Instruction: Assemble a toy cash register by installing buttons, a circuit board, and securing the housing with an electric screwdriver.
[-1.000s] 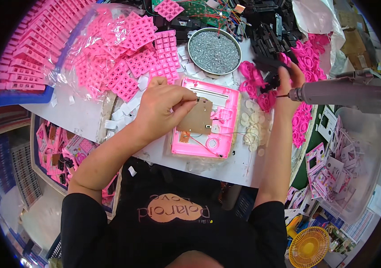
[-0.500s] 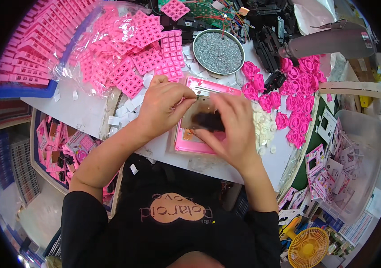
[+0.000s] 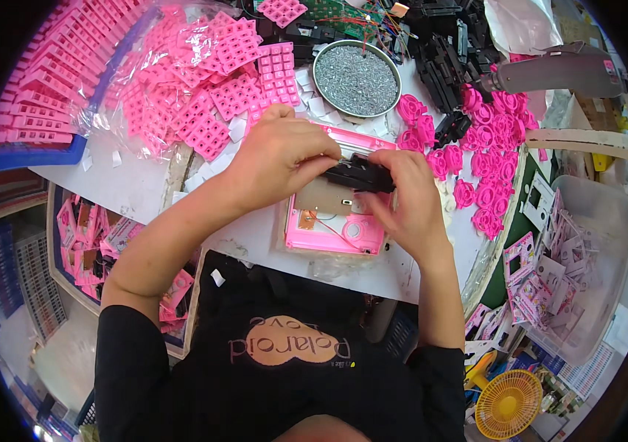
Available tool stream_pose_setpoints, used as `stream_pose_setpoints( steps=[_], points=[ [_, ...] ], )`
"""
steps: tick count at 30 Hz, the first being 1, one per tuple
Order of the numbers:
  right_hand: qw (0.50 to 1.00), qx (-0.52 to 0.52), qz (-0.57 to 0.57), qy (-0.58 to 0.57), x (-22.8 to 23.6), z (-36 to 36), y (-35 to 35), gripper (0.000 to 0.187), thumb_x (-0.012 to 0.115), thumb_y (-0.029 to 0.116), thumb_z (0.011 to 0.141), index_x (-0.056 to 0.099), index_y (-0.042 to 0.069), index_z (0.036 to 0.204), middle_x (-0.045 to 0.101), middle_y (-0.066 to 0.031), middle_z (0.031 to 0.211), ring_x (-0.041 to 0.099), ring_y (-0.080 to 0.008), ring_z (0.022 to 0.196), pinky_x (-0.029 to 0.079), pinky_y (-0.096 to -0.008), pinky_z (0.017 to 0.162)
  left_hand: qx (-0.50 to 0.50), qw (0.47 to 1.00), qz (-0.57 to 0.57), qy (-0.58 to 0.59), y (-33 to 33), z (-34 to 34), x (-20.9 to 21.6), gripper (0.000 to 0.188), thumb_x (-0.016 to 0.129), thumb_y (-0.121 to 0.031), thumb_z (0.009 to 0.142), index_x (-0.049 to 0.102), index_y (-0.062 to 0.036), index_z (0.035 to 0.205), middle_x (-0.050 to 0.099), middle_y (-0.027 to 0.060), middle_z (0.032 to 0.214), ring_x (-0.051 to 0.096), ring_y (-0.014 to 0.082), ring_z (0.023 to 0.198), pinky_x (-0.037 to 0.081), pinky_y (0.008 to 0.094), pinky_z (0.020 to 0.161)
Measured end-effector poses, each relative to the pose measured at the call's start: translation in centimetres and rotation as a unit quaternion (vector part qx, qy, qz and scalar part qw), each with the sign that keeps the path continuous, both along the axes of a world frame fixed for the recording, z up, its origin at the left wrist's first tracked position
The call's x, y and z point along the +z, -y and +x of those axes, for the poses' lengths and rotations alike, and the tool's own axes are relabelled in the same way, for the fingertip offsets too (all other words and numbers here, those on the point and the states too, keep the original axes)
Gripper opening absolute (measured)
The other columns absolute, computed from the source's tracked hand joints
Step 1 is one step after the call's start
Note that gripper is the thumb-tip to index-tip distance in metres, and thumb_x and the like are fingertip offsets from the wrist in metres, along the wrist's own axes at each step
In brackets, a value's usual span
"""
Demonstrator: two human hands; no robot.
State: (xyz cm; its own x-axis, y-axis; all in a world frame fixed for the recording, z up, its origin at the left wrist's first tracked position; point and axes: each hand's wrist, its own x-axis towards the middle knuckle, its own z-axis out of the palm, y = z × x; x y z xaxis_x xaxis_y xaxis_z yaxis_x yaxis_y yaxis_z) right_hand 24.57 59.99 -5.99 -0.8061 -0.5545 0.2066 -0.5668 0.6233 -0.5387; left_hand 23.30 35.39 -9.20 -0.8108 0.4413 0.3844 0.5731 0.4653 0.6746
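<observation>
Your pink casing [image 3: 306, 239] lies open at the middle of the table [image 3: 244, 239], with a brown board [image 3: 321, 199] and thin red wires [image 3: 334, 230] inside it. Your right hand [image 3: 411, 195] is clamped on the 3 o'clock end of a long black part [image 3: 362, 177], fingers along its far side and thumb toward you; the part lies across the far portion of the board, though whether it rests there or hovers you cannot tell from this angle. Your left hand [image 3: 284, 155] has thumb and forefinger pinched together at the part's 9 o'clock end; what lies between them is too small to make out. The step in hand looks like bringing the black part and the board together. The next move would seem to call for lining up the part with both hands, keeping the wires from being trapped beneath it. From the casing, a round tin of screws [image 3: 356, 79] sits at 12 o'clock, a grey power screwdriver [image 3: 557, 76] at 2, and pink keypad pieces [image 3: 203, 121] around 10.
</observation>
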Motion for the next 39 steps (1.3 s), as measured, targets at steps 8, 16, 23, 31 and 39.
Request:
stream_pose_setpoints(
  steps=[8,16,23,31,39],
  points=[
    [0.998,0.055,-0.012,-0.023,-0.1,-1.0,0.5,0.048,0.078,0.004,0.065,0.06,0.003,0.109,0.063,-0.0133,0.104,0.059,-0.0349,0.1,0.049,-0.0438,0.088,-0.096,0.991,-0.092,0.022,-0.5,-3.0,1.1,0.012,0.074,-0.014,0.079,0.068,-0.0102,0.088,0.066,0.0034,0.081,0.061,0.0227,0.076,0.042,0.0383,0.081],
    [0.996,0.079,0.038,0.0,0.5,-1.2,0.8,0.046,0.076,0.004,0.066,0.06,0.005,0.109,0.06,-0.0125,0.109,0.055,-0.0341,0.105,0.049,-0.0431,0.09,-0.17,0.959,-0.15,-0.172,-0.4,-3.1,1.2,0.014,0.069,-0.01,0.077,0.067,-0.0096,0.091,0.066,0.0037,0.084,0.062,0.0216,0.079,0.046,0.037,0.08],
    [0.997,0.07,0.027,0.009,0.7,-1.3,1.0,0.047,0.075,0.003,0.066,0.06,0.003,0.11,0.059,-0.0134,0.108,0.055,-0.0348,0.104,0.049,-0.0427,0.088,-0.082,0.996,-0.017,0.016,0.5,-0.6,0.2,0.016,0.07,-0.008,0.083,0.07,-0.0059,0.099,0.07,0.0085,0.092,0.065,0.0256,0.08,0.051,0.0371,0.075],
    [0.997,0.07,0.011,0.007,0.4,-1.4,0.9,0.05,0.076,0.003,0.065,0.058,0.003,0.111,0.06,-0.0138,0.107,0.056,-0.0352,0.103,0.049,-0.0429,0.088,-0.081,0.988,0.011,0.131,0.6,-1.8,0.7,0.01,0.071,-0.007,0.084,0.069,-0.0013,0.092,0.066,0.0106,0.08,0.063,0.0228,0.072,0.05,0.0342,0.065],
    [0.997,0.068,0.016,0.012,0.1,-1.4,0.8,0.05,0.076,0.004,0.067,0.057,0.003,0.113,0.059,-0.0134,0.109,0.055,-0.0352,0.104,0.049,-0.0432,0.087,-0.091,0.984,0.016,0.154,0.1,-2.4,0.9,0.01,0.069,-0.009,0.087,0.067,-0.001,0.093,0.06,0.0072,0.075,0.057,0.0154,0.066,0.045,0.0292,0.061]
  ],
)
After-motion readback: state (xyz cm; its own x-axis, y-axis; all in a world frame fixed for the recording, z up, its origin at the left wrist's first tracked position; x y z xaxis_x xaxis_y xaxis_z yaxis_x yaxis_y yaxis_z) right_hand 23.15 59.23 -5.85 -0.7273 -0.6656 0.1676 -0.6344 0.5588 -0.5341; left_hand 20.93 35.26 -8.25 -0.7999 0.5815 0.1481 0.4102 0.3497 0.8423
